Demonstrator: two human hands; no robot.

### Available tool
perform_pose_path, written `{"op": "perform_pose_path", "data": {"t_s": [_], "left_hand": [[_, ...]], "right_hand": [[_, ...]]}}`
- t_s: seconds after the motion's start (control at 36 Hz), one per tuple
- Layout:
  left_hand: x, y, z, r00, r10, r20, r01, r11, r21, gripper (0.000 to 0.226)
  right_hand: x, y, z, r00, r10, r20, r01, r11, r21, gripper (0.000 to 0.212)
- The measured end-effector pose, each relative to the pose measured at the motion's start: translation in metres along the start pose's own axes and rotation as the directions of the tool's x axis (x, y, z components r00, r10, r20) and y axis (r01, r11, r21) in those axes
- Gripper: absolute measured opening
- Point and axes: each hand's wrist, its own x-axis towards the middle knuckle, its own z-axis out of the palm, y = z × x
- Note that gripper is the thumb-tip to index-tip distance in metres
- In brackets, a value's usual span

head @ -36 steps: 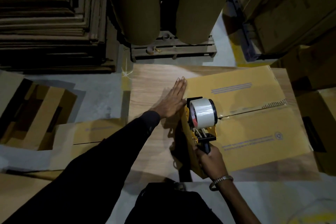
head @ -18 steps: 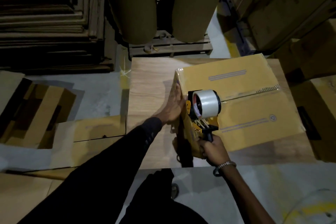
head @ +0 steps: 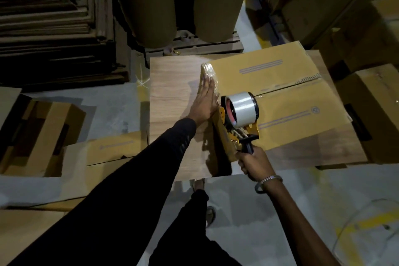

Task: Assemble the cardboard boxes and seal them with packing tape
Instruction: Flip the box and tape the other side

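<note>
Head view, looking down: a closed cardboard box [head: 278, 97] lies on a wood-grain table [head: 170, 93], its two top flaps meeting at a centre seam that runs from the near-left edge toward the far right. Left hand [head: 205, 101], fingers straight and together, is pressed flat against the box's left side wall, where a glossy strip of clear tape [head: 207, 71] wraps over the corner edge; it grasps nothing. Right hand [head: 253, 163] is clenched round the black handle of a yellow tape dispenser [head: 235, 119], which sits at the left end of the seam, on or just at the box's top edge; contact of the blade end with the cardboard cannot be confirmed. Dispenser carries a roll of clear tape [head: 243, 109], roughly upright. A bracelet [head: 268, 180] is on the right wrist; the left arm is in a dark sleeve [head: 138, 179]. On the floor to the left, an open box [head: 36, 134] and a flat-lying box [head: 112, 153] just beside the table. Far left, a stack of flattened cardboard [head: 54, 24]. Beyond the table, two large brown rolls [head: 151, 2] stand on a pallet [head: 207, 43]. Further cartons [head: 375, 101] stand at right.
</note>
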Motion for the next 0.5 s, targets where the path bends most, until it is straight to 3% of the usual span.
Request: {"op": "perform_pose_path", "data": {"t_s": [0.11,0.22,0.36,0.5], "left_hand": [[-0.006,0.018,-0.003,0.998,-0.055,-0.015,0.056,0.996,0.072,0.068],[-0.030,0.017,-0.001,0.984,0.168,0.055,-0.175,0.968,0.181,0.063],[-0.059,0.020,0.016,0.990,0.136,0.041,-0.135,0.990,-0.028,0.070],[-0.068,0.037,0.020,0.997,0.080,0.016,-0.077,0.990,-0.114,0.084]], "right_hand": [[-0.016,0.026,-0.004,0.999,0.013,-0.042,-0.013,1.000,-0.018,0.024],[-0.020,0.029,-0.001,0.998,0.012,-0.058,-0.012,1.000,0.001,0.021],[-0.022,0.030,0.000,0.997,0.016,-0.078,-0.017,1.000,-0.004,0.016],[-0.027,0.027,-0.003,0.997,0.028,-0.076,-0.028,1.000,0.006,0.015]]}}
